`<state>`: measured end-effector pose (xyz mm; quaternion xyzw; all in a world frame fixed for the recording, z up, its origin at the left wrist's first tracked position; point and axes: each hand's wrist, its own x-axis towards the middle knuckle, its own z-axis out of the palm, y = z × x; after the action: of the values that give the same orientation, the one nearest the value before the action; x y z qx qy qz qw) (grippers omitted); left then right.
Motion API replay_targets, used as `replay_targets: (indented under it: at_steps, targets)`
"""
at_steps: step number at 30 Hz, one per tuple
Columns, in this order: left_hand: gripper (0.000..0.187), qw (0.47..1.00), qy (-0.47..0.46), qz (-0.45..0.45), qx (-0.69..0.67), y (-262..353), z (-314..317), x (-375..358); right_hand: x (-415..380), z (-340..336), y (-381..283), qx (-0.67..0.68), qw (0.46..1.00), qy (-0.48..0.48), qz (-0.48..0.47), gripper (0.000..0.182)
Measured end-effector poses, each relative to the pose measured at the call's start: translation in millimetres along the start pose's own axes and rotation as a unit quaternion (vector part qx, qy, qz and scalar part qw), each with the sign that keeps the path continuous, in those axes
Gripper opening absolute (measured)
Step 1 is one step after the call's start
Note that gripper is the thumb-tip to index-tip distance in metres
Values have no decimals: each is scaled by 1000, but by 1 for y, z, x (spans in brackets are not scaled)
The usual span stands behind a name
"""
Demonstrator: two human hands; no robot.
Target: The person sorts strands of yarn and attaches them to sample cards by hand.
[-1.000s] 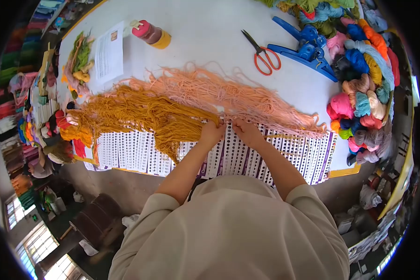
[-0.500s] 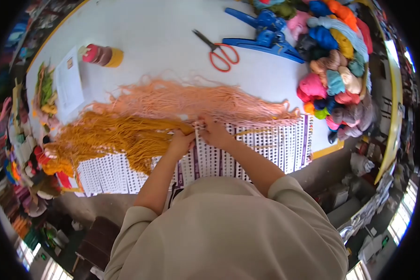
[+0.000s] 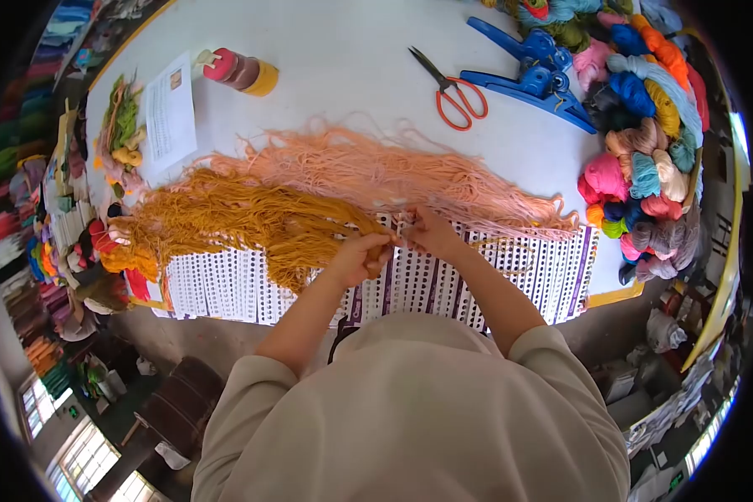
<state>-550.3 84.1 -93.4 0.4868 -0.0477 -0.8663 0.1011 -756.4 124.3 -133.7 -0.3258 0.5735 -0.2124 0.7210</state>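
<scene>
My left hand (image 3: pixel 365 258) is closed around the gathered end of a long bundle of mustard-yellow yarn (image 3: pixel 251 209). Close beside it, my right hand (image 3: pixel 431 234) pinches with thumb and fingertips near the same yarn end; what lies in that pinch is too small to make out. Beneath both hands are white cards (image 3: pixel 510 268) with rows of dark holes and some purple bands. A few mustard strands lie across them to the right. Loose peach-pink yarn (image 3: pixel 393 163) spreads along the far side of the cards.
Red-handled scissors (image 3: pixel 453 92) and a blue clamp-like tool (image 3: pixel 535 75) lie farther back. Colourful yarn skeins (image 3: pixel 636 159) pile up at the right. At the left are a bottle (image 3: pixel 241 71) with a red top, a printed sheet (image 3: pixel 171 113) and green yarn (image 3: pixel 123 117).
The camera view has swung, so the table's things appear farther right. My hands stay close together at the mustard yarn's end, with the left fingers now curled more tightly.
</scene>
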Motion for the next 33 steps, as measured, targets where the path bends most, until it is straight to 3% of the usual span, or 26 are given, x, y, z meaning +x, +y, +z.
replay_targets:
  at_steps: [2, 3, 4, 6, 7, 9, 10, 12, 16, 18, 20, 21, 22, 23, 24, 25, 27, 28, 30, 31, 33]
  targets:
    - [35, 997, -62, -8, 49, 1, 22, -6, 0, 0, 1, 79, 996, -18, -24, 47]
    - [32, 985, -20, -5, 174, 5, 35, -6, -1, 0, 2, 117, 992, -26, -35, 49]
    - [32, 985, -19, -4, 173, 1, 40, -2, -1, -1, 5, 116, 992, -28, -35, 49]
    - [30, 933, 40, 119, 337, -4, 48, 4, 1, -3, 10, 221, 973, -69, -1, 53]
    - [30, 933, 40, 121, 337, -2, 45, 6, 0, -5, 4, 220, 973, -69, -2, 53]
    - [27, 869, 71, 139, 470, 0, 40, 7, -6, -8, -7, 133, 989, -66, 5, 56]
    - [27, 867, 72, 139, 472, 3, 40, 6, -5, -7, -5, 135, 989, -66, 3, 56]
    - [23, 862, 47, 35, 503, 10, 41, 1, 0, -6, 0, 68, 997, -44, -8, 53]
    - [22, 857, 34, 59, 510, -4, 35, 9, 5, -4, 12, 55, 996, -33, -57, 48]
    - [23, 835, 57, 91, 540, -10, 16, 16, 1, -3, 4, 98, 994, -26, -28, 34]
    - [24, 610, 192, 292, 711, -12, -6, 9, 7, 4, 7, 49, 998, 14, -49, 26]
    - [23, 712, 225, 313, 586, -10, -18, 1, 10, 8, 11, 3, 996, 59, -64, 20]
    - [22, 841, 228, 214, 442, 8, -19, -20, 7, 13, 3, -28, 994, 84, -70, 17]
    - [21, 930, 219, 104, 277, 31, -15, -50, 6, 14, 0, -25, 994, 81, -74, 17]
    - [19, 949, 225, 122, 185, 47, -19, -76, 6, 15, -2, -55, 993, 93, -55, 17]
    - [18, 959, 228, 139, 92, 62, -30, -99, 6, 15, -3, -85, 990, 106, -36, 18]
    - [13, 950, 166, 264, -8, 88, -70, -138, 5, 16, -6, -85, 990, 111, -33, 18]
    - [14, 928, 144, 339, -59, 94, -84, -152, 4, 17, -7, -88, 989, 114, -27, 18]
    - [19, 847, 225, 473, -90, 106, -74, -170, -1, 19, -12, -112, 986, 121, -28, 18]
    - [28, 813, 326, 481, -34, 104, -70, -174, -4, 20, -14, -135, 982, 127, -27, 19]
    - [32, 840, 304, 448, 26, 92, -45, -176, -1, 28, 5, -178, 966, 172, -73, 18]
